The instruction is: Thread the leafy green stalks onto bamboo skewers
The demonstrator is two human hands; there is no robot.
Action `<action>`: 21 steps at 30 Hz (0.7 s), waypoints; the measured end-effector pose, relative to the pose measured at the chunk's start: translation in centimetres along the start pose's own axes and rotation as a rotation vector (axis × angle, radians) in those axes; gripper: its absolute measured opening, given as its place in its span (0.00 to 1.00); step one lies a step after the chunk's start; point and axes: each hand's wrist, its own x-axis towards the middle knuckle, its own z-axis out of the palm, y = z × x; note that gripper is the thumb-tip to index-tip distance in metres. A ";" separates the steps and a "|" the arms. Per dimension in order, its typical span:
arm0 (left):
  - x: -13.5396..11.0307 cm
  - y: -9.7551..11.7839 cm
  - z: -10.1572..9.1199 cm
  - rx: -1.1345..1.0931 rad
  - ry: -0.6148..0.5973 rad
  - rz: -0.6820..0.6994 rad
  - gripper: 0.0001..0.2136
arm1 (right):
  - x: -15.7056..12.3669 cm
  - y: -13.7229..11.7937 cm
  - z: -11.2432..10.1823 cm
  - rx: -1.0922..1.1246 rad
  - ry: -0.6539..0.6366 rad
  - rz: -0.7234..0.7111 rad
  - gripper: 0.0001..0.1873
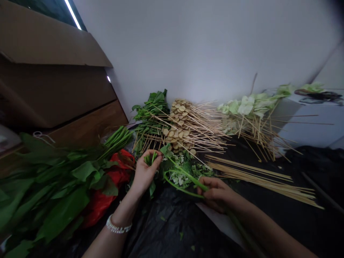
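My left hand is closed round a small folded bunch of green stems and leaves, held upright over the black plastic sheet. My right hand grips long green stems that curve from it toward the left hand. A pearl bracelet circles my left wrist. Just beyond both hands lies a pile of chopped greens.
A big heap of leafy greens covers a red bag at the left. Behind lie skewered greens, skewered round slices, skewered pale cabbage and bare bamboo skewers. Cardboard boxes stand at the back left.
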 end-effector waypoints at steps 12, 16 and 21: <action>-0.1 0.1 -0.3 0.266 -0.027 0.321 0.08 | 0.7 -0.4 -1.8 0.231 -0.008 -0.108 0.05; -0.7 0.2 0.1 0.321 -0.174 0.436 0.11 | 0.7 -0.3 -1.7 0.214 -0.009 -0.095 0.05; -0.9 0.3 0.3 0.375 -0.253 0.441 0.05 | 0.7 -0.3 -1.7 0.215 -0.029 -0.113 0.06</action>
